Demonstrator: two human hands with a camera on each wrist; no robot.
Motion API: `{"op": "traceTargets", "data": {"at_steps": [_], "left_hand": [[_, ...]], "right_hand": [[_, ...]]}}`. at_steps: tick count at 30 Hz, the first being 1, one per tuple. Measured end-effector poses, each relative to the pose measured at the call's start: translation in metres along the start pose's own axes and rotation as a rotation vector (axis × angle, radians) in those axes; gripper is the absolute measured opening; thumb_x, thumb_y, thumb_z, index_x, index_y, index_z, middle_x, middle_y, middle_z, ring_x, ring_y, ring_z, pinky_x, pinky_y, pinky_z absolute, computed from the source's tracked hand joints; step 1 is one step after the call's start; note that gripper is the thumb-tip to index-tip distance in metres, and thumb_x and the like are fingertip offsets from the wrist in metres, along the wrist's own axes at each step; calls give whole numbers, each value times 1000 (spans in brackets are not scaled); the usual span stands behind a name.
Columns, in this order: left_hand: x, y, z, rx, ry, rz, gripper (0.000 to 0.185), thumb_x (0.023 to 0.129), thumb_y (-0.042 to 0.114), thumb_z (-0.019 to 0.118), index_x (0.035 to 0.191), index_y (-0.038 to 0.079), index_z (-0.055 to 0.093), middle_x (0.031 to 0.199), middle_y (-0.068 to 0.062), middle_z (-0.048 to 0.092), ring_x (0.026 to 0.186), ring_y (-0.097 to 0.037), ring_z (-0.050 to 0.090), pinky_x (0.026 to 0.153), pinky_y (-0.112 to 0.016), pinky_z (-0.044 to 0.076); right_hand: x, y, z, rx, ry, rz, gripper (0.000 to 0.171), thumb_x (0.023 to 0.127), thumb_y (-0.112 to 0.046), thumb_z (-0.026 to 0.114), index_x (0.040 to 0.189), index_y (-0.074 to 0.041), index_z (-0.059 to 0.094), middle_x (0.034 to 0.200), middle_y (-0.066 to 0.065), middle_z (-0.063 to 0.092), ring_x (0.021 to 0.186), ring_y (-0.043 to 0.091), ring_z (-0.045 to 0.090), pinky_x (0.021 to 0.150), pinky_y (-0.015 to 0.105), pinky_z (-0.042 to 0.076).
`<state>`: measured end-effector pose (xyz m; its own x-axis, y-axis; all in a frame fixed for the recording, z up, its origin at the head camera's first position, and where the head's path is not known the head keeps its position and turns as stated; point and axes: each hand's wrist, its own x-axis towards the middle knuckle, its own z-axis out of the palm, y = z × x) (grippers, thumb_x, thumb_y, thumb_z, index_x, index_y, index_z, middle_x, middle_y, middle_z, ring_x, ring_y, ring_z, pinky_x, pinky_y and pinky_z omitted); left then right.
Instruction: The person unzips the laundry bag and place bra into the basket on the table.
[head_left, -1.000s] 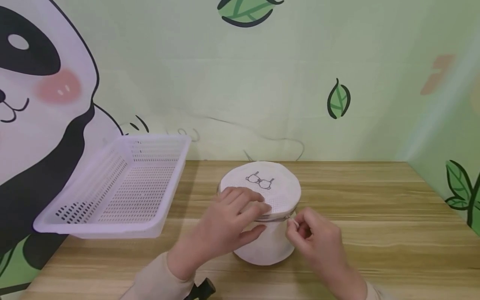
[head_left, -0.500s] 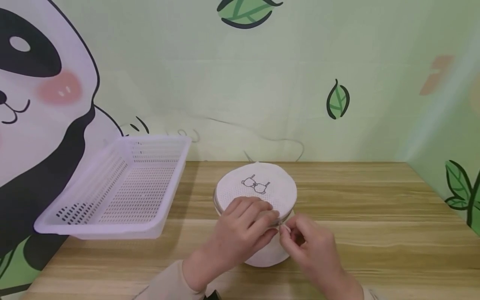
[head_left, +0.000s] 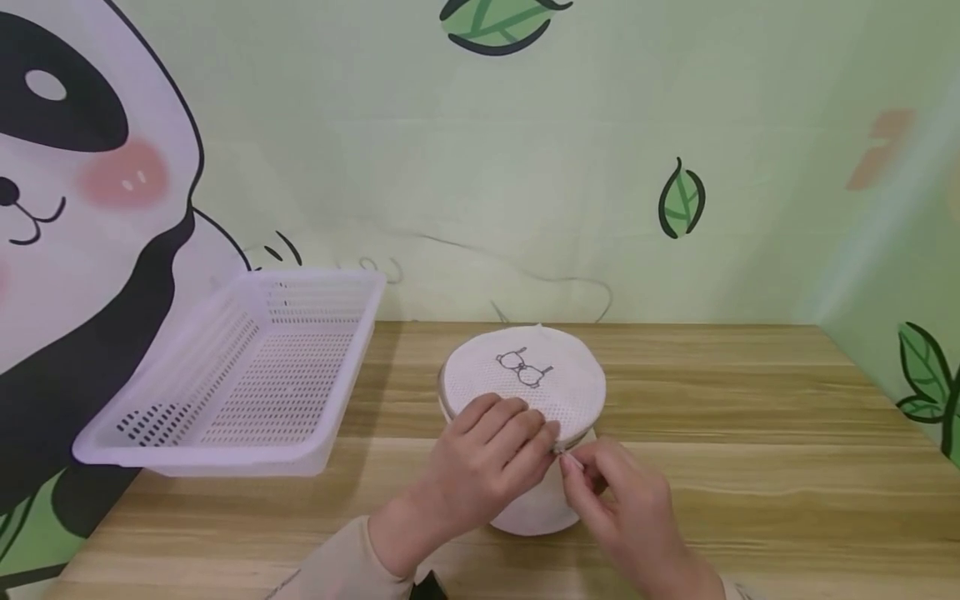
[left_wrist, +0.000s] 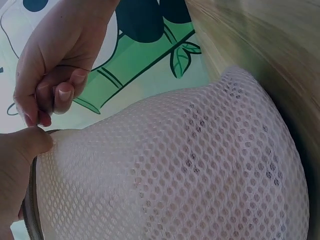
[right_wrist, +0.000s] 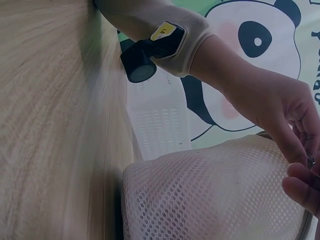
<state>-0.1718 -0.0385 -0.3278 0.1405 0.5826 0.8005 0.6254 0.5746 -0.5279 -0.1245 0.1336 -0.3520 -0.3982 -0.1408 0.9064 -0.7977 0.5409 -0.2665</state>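
A white mesh laundry bag (head_left: 525, 400), round like a drum, stands upright on the wooden tabletop (head_left: 750, 467) near its middle, with a small bra outline printed on its flat top. Both hands meet at the bag's near edge, where a zipper runs round the rim. The left hand (head_left: 487, 467) lies over the front of the top with its fingers curled down and its thumb pressed against the side just under the zipper, gripping the bag. The right hand (head_left: 622, 500) is just beside it, to the right, touching the same rim; its thumb and forefinger are pressed together, pinching what looks like the small zipper pull, though the pull itself is too small to make out clearly. In the left wrist view the bag's mesh side (left_wrist: 190, 170) fills the frame below both hands. A white slotted plastic basket (head_left: 247, 375) sits well apart on the left of the tabletop, tilted up against the panda wall.
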Motion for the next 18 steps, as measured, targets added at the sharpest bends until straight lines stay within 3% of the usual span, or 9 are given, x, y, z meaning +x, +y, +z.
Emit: {"op": "traceTargets", "data": {"at_steps": [9,18], "left_hand": [[0,-1,-1,-39,27,-18,16,87,17,58,92,9,71,84,1,67,80,-14,64,75,-26,50],[-2,0,-1,-250,-8,-133,15,90,16,60,91,11,74,85,1,68,83,-17,63,78,-26,52]], "right_hand": [[1,-2,-2,-31,-30,11,31,99,-27,47,78,-7,59,63,-4,51,55,1,48,50,7,42],[2,-2,-4,-84,-74,59,34,100,-31,43,76,-10,57,62,-6,52,55,-2,44,48,6,37]]}}
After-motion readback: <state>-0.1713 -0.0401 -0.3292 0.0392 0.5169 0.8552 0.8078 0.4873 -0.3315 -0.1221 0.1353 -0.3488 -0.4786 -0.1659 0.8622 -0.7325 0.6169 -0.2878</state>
